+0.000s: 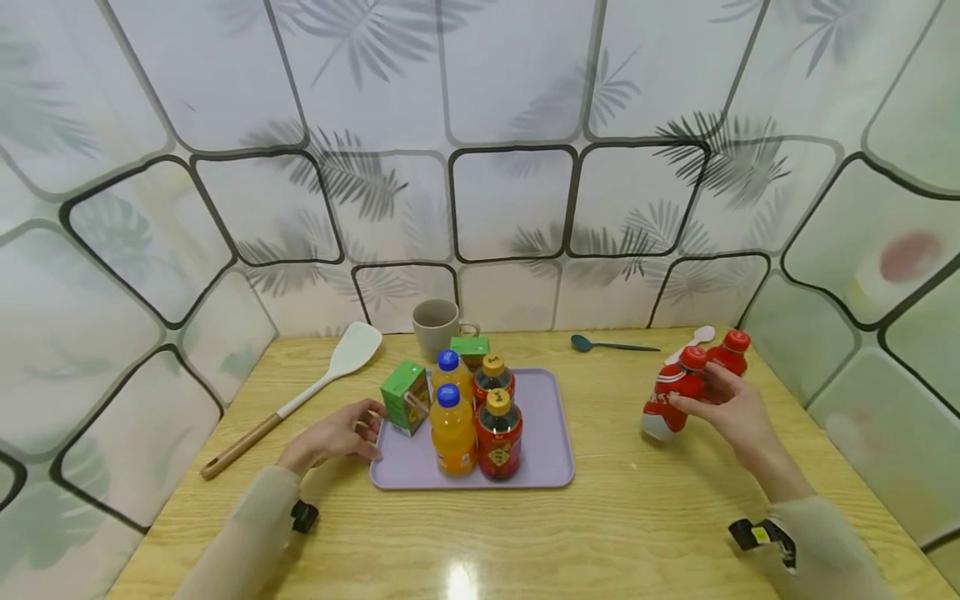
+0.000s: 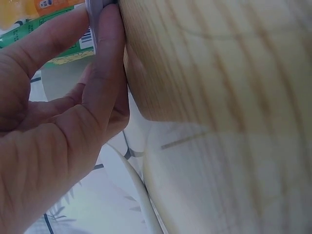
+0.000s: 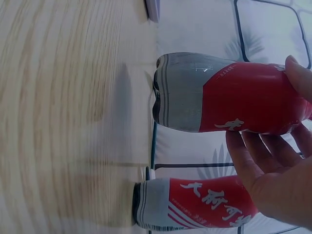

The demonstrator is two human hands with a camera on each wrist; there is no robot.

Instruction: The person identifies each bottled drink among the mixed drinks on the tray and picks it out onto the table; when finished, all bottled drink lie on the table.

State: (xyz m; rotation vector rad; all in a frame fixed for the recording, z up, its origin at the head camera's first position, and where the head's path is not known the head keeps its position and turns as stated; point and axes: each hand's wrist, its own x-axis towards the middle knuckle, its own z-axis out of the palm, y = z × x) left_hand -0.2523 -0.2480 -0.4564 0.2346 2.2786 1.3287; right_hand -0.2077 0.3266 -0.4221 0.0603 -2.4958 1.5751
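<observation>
Left hand (image 1: pixel 341 435) pinches the left edge of the tray (image 1: pixel 546 433) between its fingers; tray sits mid-table, carrying orange bottles (image 1: pixel 454 437), dark drink bottles (image 1: pixel 499 442) and a green carton (image 1: pixel 405 398) by its left edge. Right hand (image 1: pixel 731 417) has fingers curled round the upper part of a red bottle (image 1: pixel 666 400), lifted off the table (image 1: pixel 615 533) near its right edge, just beside a second red bottle (image 1: pixel 730 357) standing there.

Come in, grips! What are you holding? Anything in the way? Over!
Left grip pinching tray. Right grip holding red bottle off table. Four bottles standing mid-tray, maybe in the way.
</observation>
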